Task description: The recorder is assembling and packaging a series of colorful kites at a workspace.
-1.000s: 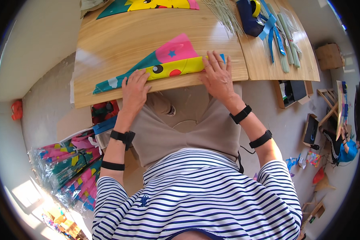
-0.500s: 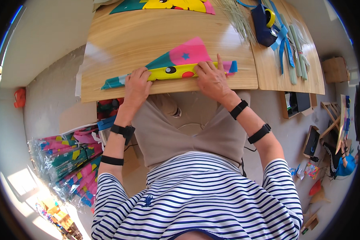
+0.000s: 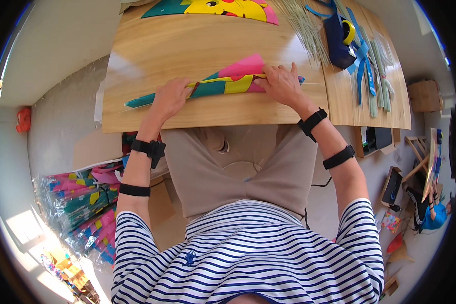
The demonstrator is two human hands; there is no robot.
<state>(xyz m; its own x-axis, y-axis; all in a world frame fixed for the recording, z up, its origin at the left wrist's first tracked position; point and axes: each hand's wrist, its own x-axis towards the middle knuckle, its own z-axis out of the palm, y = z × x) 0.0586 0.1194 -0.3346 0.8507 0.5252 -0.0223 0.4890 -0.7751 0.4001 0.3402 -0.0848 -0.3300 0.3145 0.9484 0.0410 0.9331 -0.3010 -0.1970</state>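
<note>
A partly rolled kite (image 3: pixel 215 88) of thin green, yellow and pink fabric lies across the table (image 3: pixel 202 45), close to its front edge. Its narrow green end points left, and a loose pink flap sticks out behind the roll. My left hand (image 3: pixel 171 97) is closed over the left part, its fingertips mostly hidden. Toward the right end, my right hand (image 3: pixel 283 86) grips the roll with thumb and fingers, one finger raised. Another kite (image 3: pixel 228 10) with a yellow cartoon face is spread flat at the table's far edge.
At the far right are a bundle of thin pale rods (image 3: pixel 301 33), a dark blue tape dispenser (image 3: pixel 339 43), blue ribbons (image 3: pixel 361 63) and bound green sticks (image 3: pixel 377 76). Plastic-wrapped colourful kites (image 3: pixel 81 202) lie on the lower left. Another person (image 3: pixel 433 215) is far right.
Both hands have turned the roll over away from me. The printed eye and red cheek on it have gone out of sight, and the loose pink flap is shorter.
</note>
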